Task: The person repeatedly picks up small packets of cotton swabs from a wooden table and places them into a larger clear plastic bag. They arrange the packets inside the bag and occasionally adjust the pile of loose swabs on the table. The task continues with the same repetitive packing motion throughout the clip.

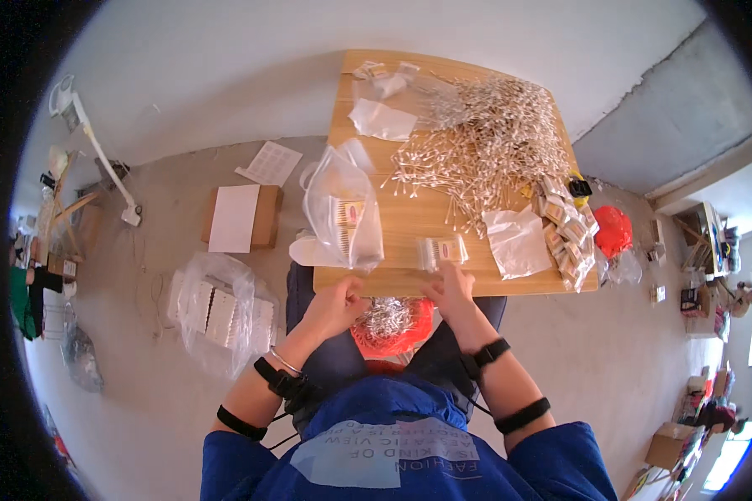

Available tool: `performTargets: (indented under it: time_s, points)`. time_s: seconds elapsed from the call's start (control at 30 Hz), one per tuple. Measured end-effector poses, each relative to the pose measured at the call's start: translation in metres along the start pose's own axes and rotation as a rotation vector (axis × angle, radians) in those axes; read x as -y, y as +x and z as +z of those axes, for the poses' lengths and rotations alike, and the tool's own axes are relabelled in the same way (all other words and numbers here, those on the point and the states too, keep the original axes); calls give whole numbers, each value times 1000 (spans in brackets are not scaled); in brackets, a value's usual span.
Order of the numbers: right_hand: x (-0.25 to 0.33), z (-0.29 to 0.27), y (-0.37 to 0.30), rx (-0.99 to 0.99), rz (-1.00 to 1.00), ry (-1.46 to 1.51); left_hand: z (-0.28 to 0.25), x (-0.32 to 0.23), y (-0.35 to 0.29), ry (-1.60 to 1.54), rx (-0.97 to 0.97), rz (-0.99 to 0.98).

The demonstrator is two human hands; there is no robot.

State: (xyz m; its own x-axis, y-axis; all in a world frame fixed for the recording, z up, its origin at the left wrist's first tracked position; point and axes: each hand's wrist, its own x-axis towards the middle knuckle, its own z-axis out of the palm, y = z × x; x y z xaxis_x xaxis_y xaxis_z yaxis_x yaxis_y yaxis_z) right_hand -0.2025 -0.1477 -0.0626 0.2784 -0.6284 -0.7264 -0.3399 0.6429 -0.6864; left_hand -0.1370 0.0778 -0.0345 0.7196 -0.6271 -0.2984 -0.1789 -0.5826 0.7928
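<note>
A clear packet of cotton swabs lies near the front edge of the table. My right hand is just in front of it, fingertips at the packet's near edge, thumb apart from the fingers. To the left, my left hand hovers by the table edge with its fingers curled; whether something is in them is hidden. Beyond it a clear plastic bag holds several swab packets. Below the table edge, between my knees, a red bag is filled with loose swabs.
Loose cotton swabs are heaped across the table's far right. Filled packets pile up at its right edge beside a white plastic sheet. A cardboard box and a bag of white packs stand on the floor at left.
</note>
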Motion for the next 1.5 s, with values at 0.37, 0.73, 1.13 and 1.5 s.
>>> performTargets:
  time_s: [0.37, 0.73, 1.13, 1.5]
  points:
    - [54, -38, 66, 414, -1419, -1672, -63, -29, 9, -596, -578, 136]
    - [47, -43, 59, 477, -1051, -1633, -101, -71, 32, -244, -549, 49]
    - [132, 71, -146, 1154, -498, -30, -92, -80, 40, -327, -602, 151]
    - [137, 119, -128, 1009, -707, -1110, -85, -56, 51, -688, -667, 52]
